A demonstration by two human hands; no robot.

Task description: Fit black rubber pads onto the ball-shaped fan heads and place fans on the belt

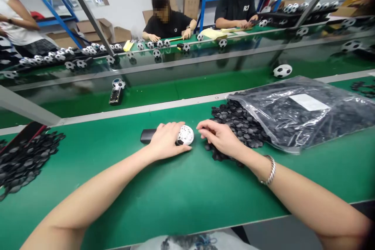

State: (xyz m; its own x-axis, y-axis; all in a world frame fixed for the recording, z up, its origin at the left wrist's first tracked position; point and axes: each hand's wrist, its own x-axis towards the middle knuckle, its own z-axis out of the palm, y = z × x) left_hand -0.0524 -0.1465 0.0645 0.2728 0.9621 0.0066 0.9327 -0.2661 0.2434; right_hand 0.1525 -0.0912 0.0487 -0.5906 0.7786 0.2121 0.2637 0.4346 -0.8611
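Note:
My left hand [166, 140] is wrapped over a device with a black rectangular body and a round white end like a football [185, 136], holding it down on the green bench. Openings show in the white shell, and one black patch sits near my thumb. Just right of it, my right hand [215, 134] hovers with thumb and fingertips pinched together; whatever they hold, if anything, is hidden. Beneath and beyond that hand spreads a pile of small black patches [237, 121], spilling from a clear plastic bag [316, 113] with a white label.
More black pieces [26, 156] lie at the left. Beyond the bench edge runs a green belt [175, 86] carrying a football-ended device [117, 90] and a football piece [283, 71]. Two people sit across, another stands at far left. A slanted grey post [29, 105] rises at left.

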